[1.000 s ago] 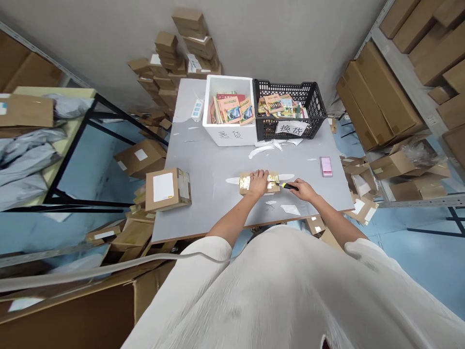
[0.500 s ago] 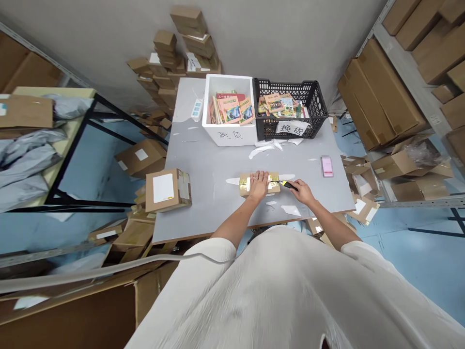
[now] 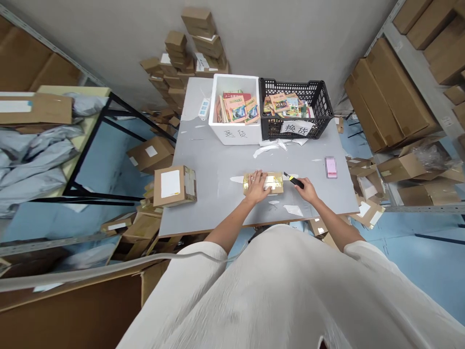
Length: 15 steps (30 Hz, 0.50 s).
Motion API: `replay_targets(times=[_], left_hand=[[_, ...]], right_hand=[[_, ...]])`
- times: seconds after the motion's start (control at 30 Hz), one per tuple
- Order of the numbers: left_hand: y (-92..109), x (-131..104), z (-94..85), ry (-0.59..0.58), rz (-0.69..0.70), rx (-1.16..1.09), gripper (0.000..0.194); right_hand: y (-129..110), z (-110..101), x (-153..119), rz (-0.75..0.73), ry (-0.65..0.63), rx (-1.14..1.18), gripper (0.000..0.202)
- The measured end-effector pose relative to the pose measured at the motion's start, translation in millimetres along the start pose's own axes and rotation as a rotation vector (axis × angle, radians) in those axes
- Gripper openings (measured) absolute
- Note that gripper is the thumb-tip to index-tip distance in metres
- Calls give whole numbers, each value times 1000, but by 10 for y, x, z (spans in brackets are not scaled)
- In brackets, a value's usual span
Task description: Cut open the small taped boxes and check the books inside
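Observation:
My left hand (image 3: 257,187) lies flat with spread fingers on top of a small cardboard box (image 3: 275,183), pressing it against the table. Yellowish tape and a white label show on this box, partly covered by the hand. Just to its right, my right hand (image 3: 307,189) is closed around a black and yellow utility knife (image 3: 296,182). The knife's blade points up and left, beside the box's right end and apart from its top.
On the grey table (image 3: 218,194) stand a white bin (image 3: 236,134) and a black crate (image 3: 297,127), both holding books. A larger cardboard box (image 3: 174,186) sits at left, a pink-screened phone (image 3: 331,167) at right. Paper scraps (image 3: 292,210) lie around.
My right hand has drawn the knife away from the box's top, so its blade is now clear of the right end. My left hand stays on the box. The view has shifted slightly.

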<state>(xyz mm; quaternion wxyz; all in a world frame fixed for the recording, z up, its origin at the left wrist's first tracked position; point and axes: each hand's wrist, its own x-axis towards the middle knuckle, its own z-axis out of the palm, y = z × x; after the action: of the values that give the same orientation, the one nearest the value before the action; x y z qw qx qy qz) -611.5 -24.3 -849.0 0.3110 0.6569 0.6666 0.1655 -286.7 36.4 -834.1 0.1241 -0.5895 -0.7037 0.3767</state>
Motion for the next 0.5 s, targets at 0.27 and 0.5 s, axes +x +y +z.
replay_targets(times=[0.27,0.5], left_hand=[[-505,-585,-123,126,-243,-69,104],[-541,-550,-97,86,-326,-301,92]], right_hand=[[-335,331,30,31,-77,209,62],[-508,436,76,55,-79,275,65]])
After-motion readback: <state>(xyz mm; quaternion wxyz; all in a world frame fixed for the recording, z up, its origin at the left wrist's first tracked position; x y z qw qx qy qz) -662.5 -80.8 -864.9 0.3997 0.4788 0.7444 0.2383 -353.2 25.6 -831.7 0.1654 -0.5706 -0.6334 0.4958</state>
